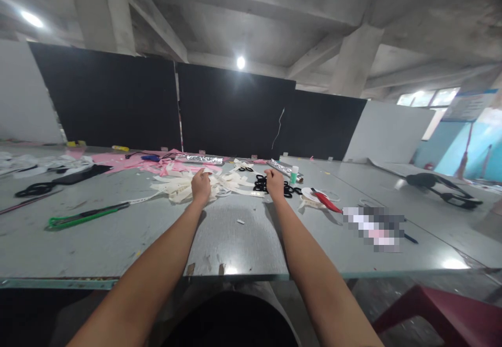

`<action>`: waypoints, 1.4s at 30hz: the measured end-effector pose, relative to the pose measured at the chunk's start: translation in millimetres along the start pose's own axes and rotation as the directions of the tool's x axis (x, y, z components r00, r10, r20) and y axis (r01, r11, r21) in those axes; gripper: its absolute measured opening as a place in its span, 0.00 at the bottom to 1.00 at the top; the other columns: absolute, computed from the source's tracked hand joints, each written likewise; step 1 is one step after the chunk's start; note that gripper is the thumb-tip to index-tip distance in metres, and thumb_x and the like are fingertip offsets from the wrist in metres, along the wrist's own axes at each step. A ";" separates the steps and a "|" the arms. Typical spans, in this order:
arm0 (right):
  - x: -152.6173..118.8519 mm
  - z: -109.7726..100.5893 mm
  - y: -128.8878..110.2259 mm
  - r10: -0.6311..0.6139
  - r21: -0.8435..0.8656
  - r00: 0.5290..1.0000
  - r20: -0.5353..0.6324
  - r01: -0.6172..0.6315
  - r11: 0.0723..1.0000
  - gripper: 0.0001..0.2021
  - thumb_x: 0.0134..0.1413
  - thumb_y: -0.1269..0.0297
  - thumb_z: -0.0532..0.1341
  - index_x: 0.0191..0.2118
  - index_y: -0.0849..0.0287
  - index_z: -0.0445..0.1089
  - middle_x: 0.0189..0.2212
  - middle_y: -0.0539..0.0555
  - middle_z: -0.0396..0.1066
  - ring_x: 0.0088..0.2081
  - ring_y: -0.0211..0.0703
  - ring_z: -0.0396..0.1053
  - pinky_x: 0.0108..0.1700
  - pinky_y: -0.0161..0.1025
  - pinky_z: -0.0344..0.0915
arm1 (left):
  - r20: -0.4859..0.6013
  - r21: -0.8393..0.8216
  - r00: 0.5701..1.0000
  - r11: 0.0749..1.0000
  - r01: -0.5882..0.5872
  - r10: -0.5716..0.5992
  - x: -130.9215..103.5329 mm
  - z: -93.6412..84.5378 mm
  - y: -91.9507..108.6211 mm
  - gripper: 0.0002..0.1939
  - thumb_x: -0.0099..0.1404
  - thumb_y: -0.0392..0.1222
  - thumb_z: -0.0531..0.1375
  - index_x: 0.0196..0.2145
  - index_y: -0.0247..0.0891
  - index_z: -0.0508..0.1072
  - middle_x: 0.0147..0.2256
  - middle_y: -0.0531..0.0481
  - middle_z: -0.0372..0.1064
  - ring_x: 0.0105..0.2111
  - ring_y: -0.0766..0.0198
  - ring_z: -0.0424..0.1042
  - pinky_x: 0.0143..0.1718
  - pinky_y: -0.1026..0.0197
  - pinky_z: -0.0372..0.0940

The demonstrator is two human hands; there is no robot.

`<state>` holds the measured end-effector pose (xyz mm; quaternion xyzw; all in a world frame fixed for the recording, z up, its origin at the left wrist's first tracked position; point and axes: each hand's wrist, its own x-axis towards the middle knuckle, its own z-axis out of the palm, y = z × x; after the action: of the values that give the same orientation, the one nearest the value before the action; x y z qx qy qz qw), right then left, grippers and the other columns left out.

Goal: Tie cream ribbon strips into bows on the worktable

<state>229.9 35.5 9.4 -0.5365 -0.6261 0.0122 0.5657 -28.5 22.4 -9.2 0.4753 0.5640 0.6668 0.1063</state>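
Over a loose pile of cream fabric strips, my left hand is closed, with a pale bit showing at its fingertips that I cannot tell from the pile behind. My right hand is also closed, just above a heap of black elastic loops; whatever its fingers hold is hidden. One strip with pale marks reaches from the pile toward the right hand. To the right of that hand stands a small white and green bottle or stick.
Farther right lie a white ring-shaped roll, a red-handled tool and a blurred-out patch. Left are a green-handled tool, black scissors and pink sheets. Black panels close off the back. A maroon stool stands front right.
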 end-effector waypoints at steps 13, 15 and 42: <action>-0.6 9.6 9.6 0.015 -0.024 0.990 0.139 -0.012 1.000 0.10 0.47 0.69 0.56 0.33 0.60 0.75 0.30 0.54 0.74 0.34 0.43 0.68 0.41 0.38 0.62 | 0.069 -0.013 0.996 0.998 -0.055 0.056 -3.2 2.2 -0.2 0.13 0.57 0.42 0.49 0.28 0.37 0.72 0.18 0.54 0.59 0.22 0.64 0.61 0.26 0.63 0.54; -1.0 11.0 11.0 0.062 0.053 0.979 0.192 -0.073 0.996 0.11 0.47 0.69 0.56 0.34 0.60 0.75 0.26 0.52 0.73 0.27 0.40 0.68 0.36 0.37 0.63 | 0.070 -0.017 0.996 0.999 -0.049 0.050 -3.6 2.4 -0.5 0.12 0.57 0.42 0.49 0.28 0.37 0.71 0.18 0.54 0.59 0.22 0.64 0.61 0.26 0.63 0.54; 10.8 -27.5 1.6 0.164 0.211 0.894 -0.418 -0.081 0.974 0.20 0.43 0.66 0.56 0.46 0.63 0.66 0.23 0.48 0.64 0.27 0.39 0.62 0.36 0.36 0.61 | 0.124 -0.007 0.990 0.998 -0.065 0.066 -5.0 2.2 -3.4 0.13 0.56 0.42 0.49 0.30 0.36 0.72 0.18 0.54 0.59 0.20 0.64 0.60 0.25 0.63 0.53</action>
<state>253.1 27.3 25.7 -0.5085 -0.4458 -0.0123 0.7366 -25.6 21.7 -14.8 0.5339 0.5394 0.6400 0.1198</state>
